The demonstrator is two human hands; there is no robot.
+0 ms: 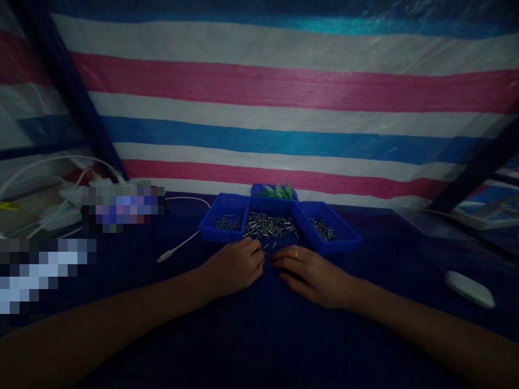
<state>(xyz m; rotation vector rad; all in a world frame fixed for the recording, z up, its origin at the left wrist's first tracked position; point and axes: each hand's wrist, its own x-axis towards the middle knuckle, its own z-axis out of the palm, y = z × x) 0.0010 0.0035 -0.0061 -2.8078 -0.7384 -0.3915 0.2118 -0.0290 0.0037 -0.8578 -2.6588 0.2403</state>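
A loose pile of thin silvery metal pins (pixel 271 225) lies on the dark blue tabletop, with a few strays in front of it. My left hand (pixel 239 265) rests just before the pile, its fingers curled together; whatever is between them is hidden. Facing it, my right hand (pixel 310 273), with a ring on one finger, lies low on the table. Its thumb is apart from the other fingers, and the fingertips are beside a single metal pin (pixel 268 255) between the hands. More pins lie in the left blue bin (pixel 206 229) and the right blue bin (pixel 344 243).
Behind the pile, a third blue bin (pixel 273 203) holds green items in clear plastic. A white cable (pixel 178 247) ends on the table at left, near blurred-out objects. At right lies a white rounded device (pixel 470 289). A striped plastic sheet (pixel 284 89) hangs behind.
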